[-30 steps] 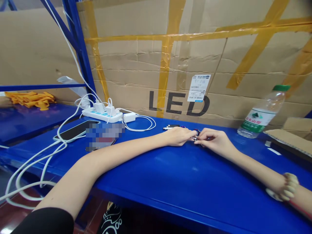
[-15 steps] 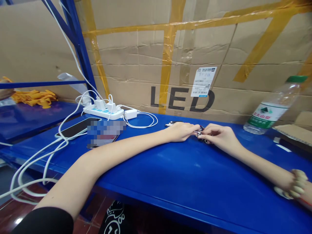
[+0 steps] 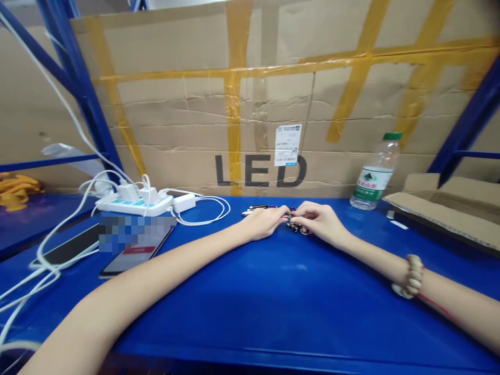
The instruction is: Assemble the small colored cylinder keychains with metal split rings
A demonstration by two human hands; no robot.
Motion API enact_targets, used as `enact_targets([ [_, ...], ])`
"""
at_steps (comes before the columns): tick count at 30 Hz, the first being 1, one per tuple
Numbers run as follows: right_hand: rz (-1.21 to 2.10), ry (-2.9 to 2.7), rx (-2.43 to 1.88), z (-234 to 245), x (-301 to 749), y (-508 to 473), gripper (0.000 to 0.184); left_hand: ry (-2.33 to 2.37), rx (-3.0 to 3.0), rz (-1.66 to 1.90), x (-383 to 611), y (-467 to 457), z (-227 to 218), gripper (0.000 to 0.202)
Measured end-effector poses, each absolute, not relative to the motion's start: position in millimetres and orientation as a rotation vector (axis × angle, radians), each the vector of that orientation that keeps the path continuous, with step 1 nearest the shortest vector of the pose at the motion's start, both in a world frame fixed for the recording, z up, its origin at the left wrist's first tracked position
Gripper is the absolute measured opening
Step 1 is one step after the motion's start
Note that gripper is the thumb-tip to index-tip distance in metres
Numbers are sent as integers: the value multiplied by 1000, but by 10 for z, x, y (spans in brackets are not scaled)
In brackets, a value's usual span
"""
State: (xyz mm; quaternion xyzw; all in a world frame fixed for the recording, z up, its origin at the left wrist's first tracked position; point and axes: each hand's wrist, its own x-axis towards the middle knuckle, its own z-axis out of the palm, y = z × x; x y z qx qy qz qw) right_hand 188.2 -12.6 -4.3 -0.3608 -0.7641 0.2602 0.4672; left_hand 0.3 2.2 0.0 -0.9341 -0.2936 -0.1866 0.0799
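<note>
Toward the back of the blue tabletop, my left hand and my right hand meet, fingertips almost touching. Both are closed in a pinch on a cluster of small shiny metal pieces, dark and silver, partly hidden by the fingers; their exact kind is too small to tell. Just behind my left hand lie slim black and silver pen-like sticks, partly covered by it. A beaded bracelet circles my right wrist.
On the left are a white power strip with plugs and looping cables, plus two phones, one a lit phone. To the right stand a water bottle and an open cardboard tray. A large taped carton closes off the back.
The view has swung to the right, so everything sits further left. Both hands keep their pinch on the small metal pieces.
</note>
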Motion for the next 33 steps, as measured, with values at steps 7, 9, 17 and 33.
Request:
enact_targets([
  [7, 574, -1837, -819, -21, 1864, -128, 31, -904, -2752, -620, 21, 5, 53, 24],
  [9, 560, -1839, -799, -27, 1863, -115, 30, -933, -2714, -589, 28, 1, 57, 27],
  [17, 440, -1848, -781, 20, 1862, -150, 31, -1048, -2697, -633, 33, -39, 98, 28],
  [33, 244, -2012, -950, -50, 1906, -102, 18, -1496, -2675, -1287, 91, -61, 106, 21],
])
